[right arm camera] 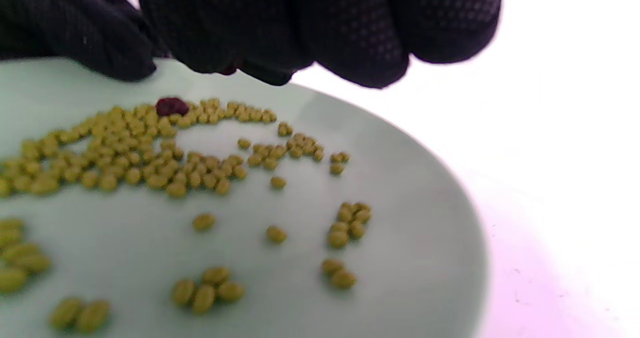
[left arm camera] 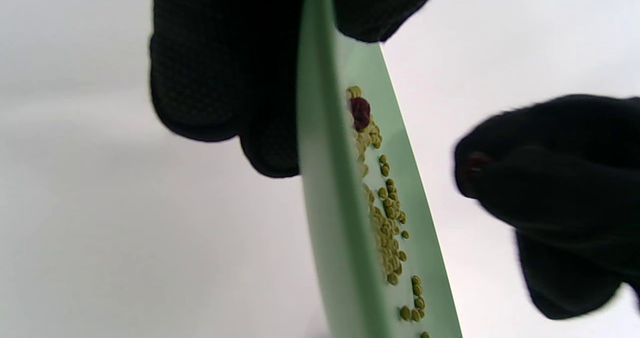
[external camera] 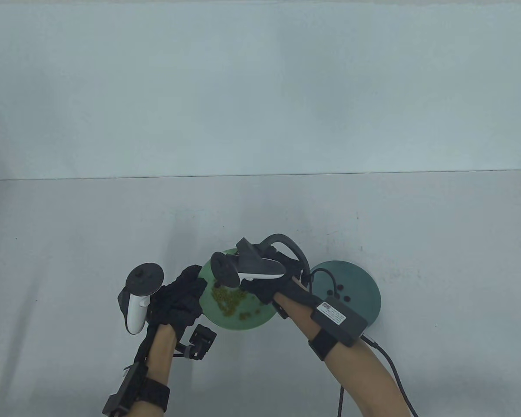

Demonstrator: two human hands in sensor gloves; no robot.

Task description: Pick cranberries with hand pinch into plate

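Note:
A light green plate [external camera: 254, 319] holds several yellow-green beans [right arm camera: 125, 152] and one dark red cranberry [right arm camera: 171, 106], which also shows in the left wrist view [left arm camera: 360, 111]. My left hand [external camera: 186, 286] grips this plate's left rim, fingers [left arm camera: 220, 77] outside and thumb over the edge. My right hand [external camera: 243, 287] hovers just above the beans, its fingertips pinched together on a small red cranberry piece [left arm camera: 475, 161]. The pinch also shows in the right wrist view [right arm camera: 230, 69]. A dark green plate [external camera: 360, 273] to the right holds three cranberries [external camera: 341, 287].
A black cable [external camera: 390, 360] runs from my right forearm off the bottom edge. The two plates sit side by side near the table's front middle. The grey table [external camera: 91, 243] stretches left, right and back to a pale wall.

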